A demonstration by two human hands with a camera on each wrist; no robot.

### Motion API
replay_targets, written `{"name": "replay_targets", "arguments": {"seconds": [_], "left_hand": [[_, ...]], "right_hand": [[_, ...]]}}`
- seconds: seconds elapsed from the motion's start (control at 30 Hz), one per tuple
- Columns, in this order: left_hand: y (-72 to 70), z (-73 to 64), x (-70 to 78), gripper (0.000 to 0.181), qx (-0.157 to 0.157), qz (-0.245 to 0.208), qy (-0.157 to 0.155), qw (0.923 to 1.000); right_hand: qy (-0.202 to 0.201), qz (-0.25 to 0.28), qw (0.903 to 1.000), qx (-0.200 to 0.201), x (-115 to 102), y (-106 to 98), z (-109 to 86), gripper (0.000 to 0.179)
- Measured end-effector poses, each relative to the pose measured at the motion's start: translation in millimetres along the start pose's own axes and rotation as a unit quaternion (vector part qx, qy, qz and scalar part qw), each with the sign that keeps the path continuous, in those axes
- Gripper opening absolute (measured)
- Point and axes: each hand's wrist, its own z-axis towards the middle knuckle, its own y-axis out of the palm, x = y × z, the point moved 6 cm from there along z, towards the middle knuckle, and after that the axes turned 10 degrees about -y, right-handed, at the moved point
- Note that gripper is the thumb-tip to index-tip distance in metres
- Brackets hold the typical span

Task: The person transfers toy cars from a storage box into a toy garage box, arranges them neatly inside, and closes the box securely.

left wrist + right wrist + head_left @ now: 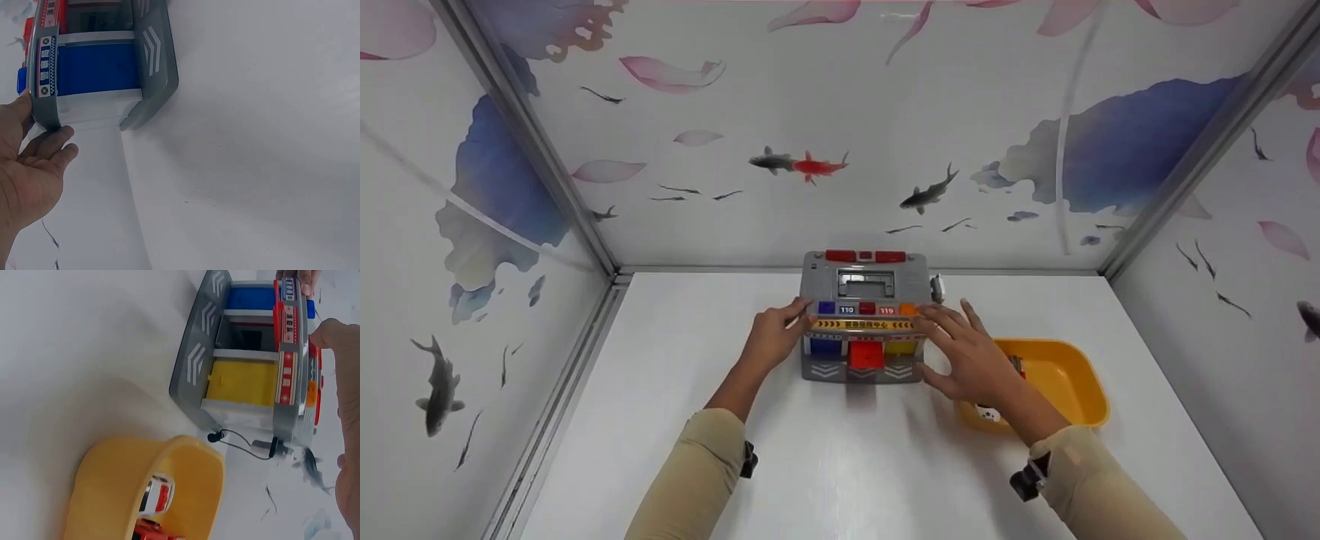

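A grey toy garage with red lights on its roof stands near the back wall. Its blue door and yellow door are down, while the red door juts outward over a dark bay. My left hand grips the garage's left upper edge, thumb and fingers on either side of the corner. Over the right end of the row of buttons is my right hand, fingers extended by the orange button. In the right wrist view, one fingertip is close to the red button; contact is unclear.
A yellow bin stands to the right, partly under my right forearm. Inside are a white toy car and a red toy vehicle. A black cord hangs at the garage's right side. Patterned walls enclose the white table.
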Motion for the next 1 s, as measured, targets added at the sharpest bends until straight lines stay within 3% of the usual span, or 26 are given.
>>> {"name": "replay_targets", "arguments": {"seconds": [0.27,0.63,0.87,1.0], "left_hand": [[2.3,0.6,-3.0,0.048,0.007,0.016,-0.003,0.9998],[1.4,1.0,-1.1,0.049,0.004,0.007,-0.006,1.0000],[2.1,0.7,-3.6,0.050,0.001,-0.007,0.001,1.0000],[2.4,1.2,-2.0,0.050,0.004,-0.006,0.004,1.0000]], "right_hand": [[0.049,0.014,0.9986,-0.013,33.1,-9.0,-41.4,0.073],[0.096,0.011,0.9923,-0.077,70.3,0.3,-96.4,0.066],[0.152,0.029,0.9752,-0.158,87.0,13.1,-123.0,0.085],[0.175,0.047,0.9673,-0.178,92.6,19.7,-130.1,0.094]]}}
